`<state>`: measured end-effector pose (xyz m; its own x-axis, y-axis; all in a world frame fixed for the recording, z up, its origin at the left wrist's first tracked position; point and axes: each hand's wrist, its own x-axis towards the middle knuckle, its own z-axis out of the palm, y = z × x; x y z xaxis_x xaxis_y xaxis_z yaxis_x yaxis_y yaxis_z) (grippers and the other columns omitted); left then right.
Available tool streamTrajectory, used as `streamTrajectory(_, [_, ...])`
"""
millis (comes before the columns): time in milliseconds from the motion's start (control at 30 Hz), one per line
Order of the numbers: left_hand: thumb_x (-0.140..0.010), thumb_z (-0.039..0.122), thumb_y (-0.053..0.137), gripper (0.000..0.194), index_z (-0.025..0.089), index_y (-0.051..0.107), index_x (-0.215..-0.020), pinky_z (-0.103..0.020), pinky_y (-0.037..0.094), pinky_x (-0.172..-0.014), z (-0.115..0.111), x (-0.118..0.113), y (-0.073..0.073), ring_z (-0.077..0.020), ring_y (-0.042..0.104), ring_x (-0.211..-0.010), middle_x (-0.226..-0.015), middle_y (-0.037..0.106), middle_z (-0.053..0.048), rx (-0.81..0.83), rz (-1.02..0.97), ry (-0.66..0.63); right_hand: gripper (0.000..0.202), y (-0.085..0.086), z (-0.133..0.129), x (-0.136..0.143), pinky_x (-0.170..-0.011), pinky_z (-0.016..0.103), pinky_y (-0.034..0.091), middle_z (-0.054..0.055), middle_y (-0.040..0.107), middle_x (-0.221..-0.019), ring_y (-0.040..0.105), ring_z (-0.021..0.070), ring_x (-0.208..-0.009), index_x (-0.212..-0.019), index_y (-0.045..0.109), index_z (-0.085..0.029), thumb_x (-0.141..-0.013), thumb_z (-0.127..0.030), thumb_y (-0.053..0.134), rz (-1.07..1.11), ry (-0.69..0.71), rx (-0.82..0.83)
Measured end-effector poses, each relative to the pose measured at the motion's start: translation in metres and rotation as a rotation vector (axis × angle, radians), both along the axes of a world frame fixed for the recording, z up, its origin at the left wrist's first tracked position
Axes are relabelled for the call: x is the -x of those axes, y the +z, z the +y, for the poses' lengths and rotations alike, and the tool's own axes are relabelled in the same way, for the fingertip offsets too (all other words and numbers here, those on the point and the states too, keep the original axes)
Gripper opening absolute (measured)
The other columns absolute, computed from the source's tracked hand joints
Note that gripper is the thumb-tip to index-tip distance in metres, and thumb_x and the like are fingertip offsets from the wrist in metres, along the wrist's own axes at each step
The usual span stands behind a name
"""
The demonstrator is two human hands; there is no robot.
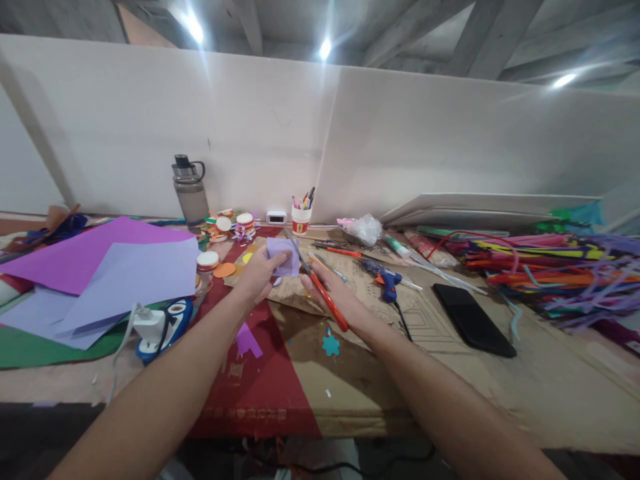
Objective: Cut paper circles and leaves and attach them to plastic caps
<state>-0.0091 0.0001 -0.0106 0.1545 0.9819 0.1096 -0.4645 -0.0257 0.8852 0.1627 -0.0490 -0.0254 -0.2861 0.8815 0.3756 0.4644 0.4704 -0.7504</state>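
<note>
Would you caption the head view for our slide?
Left hand holding lilac paper, right hand holding red-handled scissors, over cardboard.

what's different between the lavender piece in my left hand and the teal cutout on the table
The lavender piece is roughly square, while the teal cutout has a lobed, flower-like edge. Your left hand holds the lavender piece up; the teal cutout lies loose on the table. The lavender piece looks bigger than the teal cutout. Both look thin and flat.

Bench (555, 387) w/ red and brown cardboard cover bears black phone (473, 320), blue glue gun (389, 283), teal paper flower (331, 345), cup of pens (301, 219), grey bottle (191, 200), etc.
</note>
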Motion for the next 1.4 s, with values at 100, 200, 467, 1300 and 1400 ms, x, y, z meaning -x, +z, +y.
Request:
streamTrajectory(100, [-0.054,0.029,0.09,0.04,0.015,0.066,-0.084,-0.024,0.049,-0.063,-0.003,0.0,0.0,-0.0111,0.062,-0.062,-0.075,0.071,0.001,-0.008,0.013,-0.007,0.029,0.0,0.0,0.0,-0.067,0.031,0.038,-0.001,0.051,-0.078,0.044,0.0155,-0.073,-0.084,0.046,-0.023,-0.092,-0.05,0.052,-0.02,-0.004,0.011])
streamTrajectory(200, [-0.054,0.029,0.089,0.039,0.015,0.066,-0.083,-0.025,0.05,-0.064,-0.003,0.0,0.002,-0.0115,0.062,-0.062,-0.075,0.07,0.0,-0.012,0.009,-0.011,0.034,0.005,-0.004,0.002,-0.063,0.031,0.036,-0.002,0.047,-0.074,0.041,0.0146,-0.067,-0.078,0.043,-0.023,-0.09,-0.053,0.053,-0.023,-0.033,0.035])
streamTrajectory(467, [-0.051,0.026,0.091,0.038,0.015,0.069,-0.081,-0.024,0.05,-0.063,0.0,0.005,0.006,-0.0111,0.062,-0.062,-0.074,0.071,0.0,0.006,0.027,-0.074,0.036,0.013,-0.01,0.002,-0.06,0.03,0.035,-0.002,0.045,-0.071,0.04,0.014,-0.065,-0.077,0.044,-0.023,-0.088,-0.056,0.053,-0.007,-0.039,0.081])
streamTrajectory(1300, [-0.053,0.02,0.088,0.036,0.014,0.068,-0.083,-0.025,0.05,-0.062,-0.003,0.003,0.009,-0.0132,0.064,-0.062,-0.075,0.072,-0.002,0.034,0.069,-0.076,0.03,0.007,-0.007,0.001,-0.061,0.029,0.042,-0.001,0.048,-0.074,0.045,0.0143,-0.067,-0.086,0.046,-0.023,-0.09,-0.052,0.052,0.013,0.001,0.106])
streamTrajectory(1400, [-0.053,0.021,0.088,0.035,0.014,0.068,-0.082,-0.025,0.05,-0.063,-0.003,0.003,0.009,-0.0138,0.064,-0.063,-0.075,0.072,-0.003,0.034,0.069,-0.078,0.03,0.01,-0.012,0.002,-0.056,0.028,0.039,-0.003,0.047,-0.068,0.044,0.0138,-0.063,-0.089,0.048,-0.023,-0.091,-0.052,0.05,0.04,-0.001,0.146])
